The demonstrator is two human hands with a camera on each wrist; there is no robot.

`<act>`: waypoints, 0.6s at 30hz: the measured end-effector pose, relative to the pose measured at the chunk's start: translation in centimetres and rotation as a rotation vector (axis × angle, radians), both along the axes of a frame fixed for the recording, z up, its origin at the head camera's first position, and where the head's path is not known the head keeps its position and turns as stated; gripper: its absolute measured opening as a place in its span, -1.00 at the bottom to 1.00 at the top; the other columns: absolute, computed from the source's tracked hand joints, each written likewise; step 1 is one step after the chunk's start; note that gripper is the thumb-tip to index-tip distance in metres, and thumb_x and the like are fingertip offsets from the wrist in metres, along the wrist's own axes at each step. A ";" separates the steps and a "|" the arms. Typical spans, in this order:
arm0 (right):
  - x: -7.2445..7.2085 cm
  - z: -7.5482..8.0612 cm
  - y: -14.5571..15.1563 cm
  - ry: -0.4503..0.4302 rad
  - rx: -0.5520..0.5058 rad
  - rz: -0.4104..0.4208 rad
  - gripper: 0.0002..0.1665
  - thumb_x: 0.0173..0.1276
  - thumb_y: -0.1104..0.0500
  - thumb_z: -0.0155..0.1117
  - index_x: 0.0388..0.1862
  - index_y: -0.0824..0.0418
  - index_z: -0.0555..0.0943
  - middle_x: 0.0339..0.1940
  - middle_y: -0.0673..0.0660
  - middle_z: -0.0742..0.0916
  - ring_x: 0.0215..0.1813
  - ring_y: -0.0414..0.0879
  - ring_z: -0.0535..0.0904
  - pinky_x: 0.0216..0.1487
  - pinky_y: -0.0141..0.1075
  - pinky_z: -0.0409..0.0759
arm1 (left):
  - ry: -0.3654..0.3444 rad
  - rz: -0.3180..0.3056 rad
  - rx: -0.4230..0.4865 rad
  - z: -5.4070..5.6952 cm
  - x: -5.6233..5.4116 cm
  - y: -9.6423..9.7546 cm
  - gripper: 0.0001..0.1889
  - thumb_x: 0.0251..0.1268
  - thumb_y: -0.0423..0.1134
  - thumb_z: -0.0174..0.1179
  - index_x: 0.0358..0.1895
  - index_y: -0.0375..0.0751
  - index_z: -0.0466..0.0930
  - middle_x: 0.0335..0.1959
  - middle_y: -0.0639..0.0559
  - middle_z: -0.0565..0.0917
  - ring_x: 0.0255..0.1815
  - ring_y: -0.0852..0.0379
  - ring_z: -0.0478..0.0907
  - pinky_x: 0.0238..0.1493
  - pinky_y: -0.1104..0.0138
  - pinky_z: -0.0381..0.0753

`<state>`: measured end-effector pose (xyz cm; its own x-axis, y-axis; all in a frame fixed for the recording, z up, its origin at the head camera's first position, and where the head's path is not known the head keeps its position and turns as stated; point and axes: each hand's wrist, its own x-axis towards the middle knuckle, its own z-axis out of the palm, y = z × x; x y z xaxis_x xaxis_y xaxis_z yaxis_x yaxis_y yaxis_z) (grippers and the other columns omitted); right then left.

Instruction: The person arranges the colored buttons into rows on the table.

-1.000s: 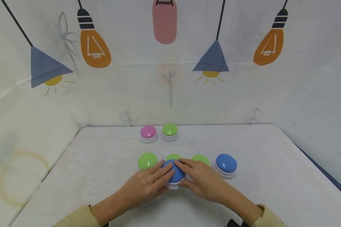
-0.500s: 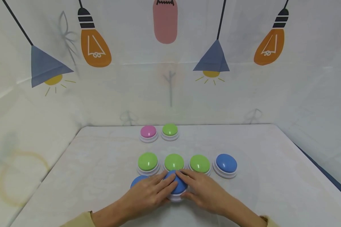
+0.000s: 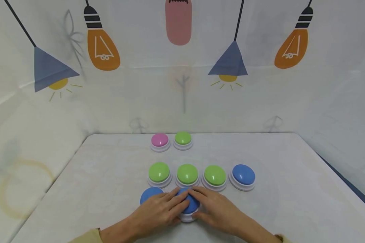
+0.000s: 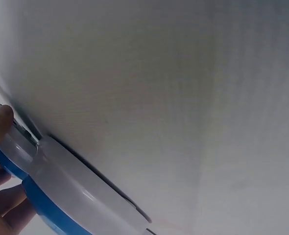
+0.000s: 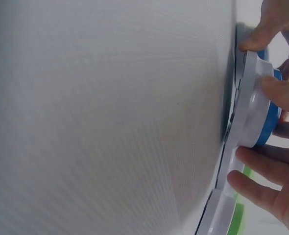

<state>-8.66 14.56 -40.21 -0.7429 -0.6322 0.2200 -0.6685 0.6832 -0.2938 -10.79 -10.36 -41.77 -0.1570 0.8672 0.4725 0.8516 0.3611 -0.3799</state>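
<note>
A round push button with a blue dome and white base (image 3: 192, 205) sits low in the middle of the head view, held between both hands. My left hand (image 3: 158, 212) grips its left side, fingers over the dome and thumb at the base. From the right, my right hand (image 3: 220, 211) holds the same button; its thumb (image 5: 281, 93) presses the white rim in the right wrist view. A second blue button (image 3: 150, 194) lies just left, partly hidden behind my left hand. Its white base (image 4: 81, 191) looms large in the left wrist view.
Behind the hands, a row holds three green buttons (image 3: 187, 173) and a blue button (image 3: 243, 174) at its right end. Farther back stand a pink button (image 3: 159, 140) and a green button (image 3: 183, 138). A lamp-patterned cloth (image 3: 182, 87) hangs beyond the white table (image 3: 280, 202).
Both hands have drawn the held blue button toward the person, away from the green row. The green buttons and the left blue button, partly covered before, now show more.
</note>
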 end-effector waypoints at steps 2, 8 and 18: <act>0.0 0.0 0.0 0.003 -0.007 0.002 -0.26 0.30 -0.02 0.41 0.40 0.19 0.44 0.28 0.09 0.59 0.25 -0.04 0.57 0.21 -0.11 0.58 | 0.001 -0.003 0.001 0.0 0.0 0.0 -0.42 0.20 0.08 0.36 0.21 -0.18 0.58 0.21 -0.06 0.63 0.14 -0.03 0.64 -0.05 0.31 0.71; 0.0 -0.1 0.0 0.029 -0.014 0.007 -0.24 0.24 -0.02 0.46 0.38 0.15 0.45 0.24 0.02 0.60 0.20 -0.09 0.59 0.18 -0.15 0.61 | 0.040 -0.015 0.010 -0.2 -0.1 0.0 -0.48 0.28 0.09 0.27 0.18 -0.16 0.59 0.17 -0.05 0.65 0.11 -0.02 0.66 -0.06 0.31 0.71; 0.0 -0.2 -0.1 0.014 -0.024 -0.013 -0.22 0.18 -0.02 0.51 0.35 0.11 0.46 0.22 -0.03 0.60 0.19 -0.12 0.59 0.17 -0.16 0.61 | 0.051 -0.013 0.003 -0.1 0.0 0.0 -0.51 0.35 0.09 0.20 0.18 -0.14 0.58 0.17 -0.04 0.64 0.11 -0.02 0.66 -0.06 0.31 0.70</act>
<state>-8.69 14.42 -40.38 -0.7480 -0.6168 0.2449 -0.6634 0.6850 -0.3010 -10.74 -10.40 -41.91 -0.1209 0.8675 0.4824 0.8357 0.3512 -0.4222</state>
